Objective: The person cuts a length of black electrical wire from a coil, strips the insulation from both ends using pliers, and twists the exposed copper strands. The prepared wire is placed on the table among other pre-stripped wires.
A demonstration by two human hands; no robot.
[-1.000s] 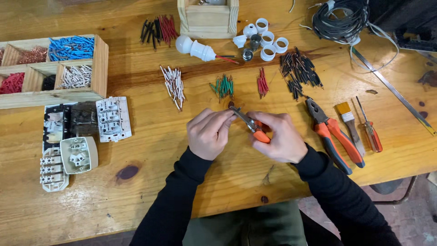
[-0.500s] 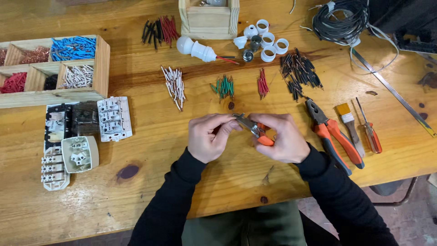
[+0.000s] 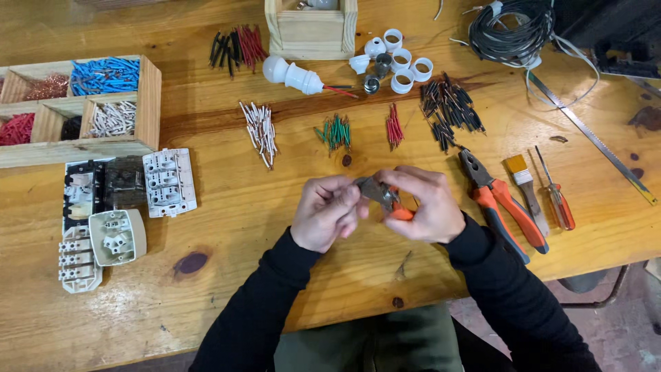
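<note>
Stripping looks under way mid-desk (image 3: 227,207): right hand (image 3: 430,207) fingers clamp orange-handled cutters (image 3: 385,198), left hand (image 3: 327,210) fingers pinch something tiny, unidentifiable, at the tool's tip; next comes a steady pull apart.

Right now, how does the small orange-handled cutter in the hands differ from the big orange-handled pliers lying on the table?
The small orange-handled cutter is gripped by both hands, right hand and left hand; the big orange-handled pliers lie untouched on the wooden table. The cutter looks shorter and mostly hidden; the pliers show fully. Both have orange grips and grey metal heads.
</note>
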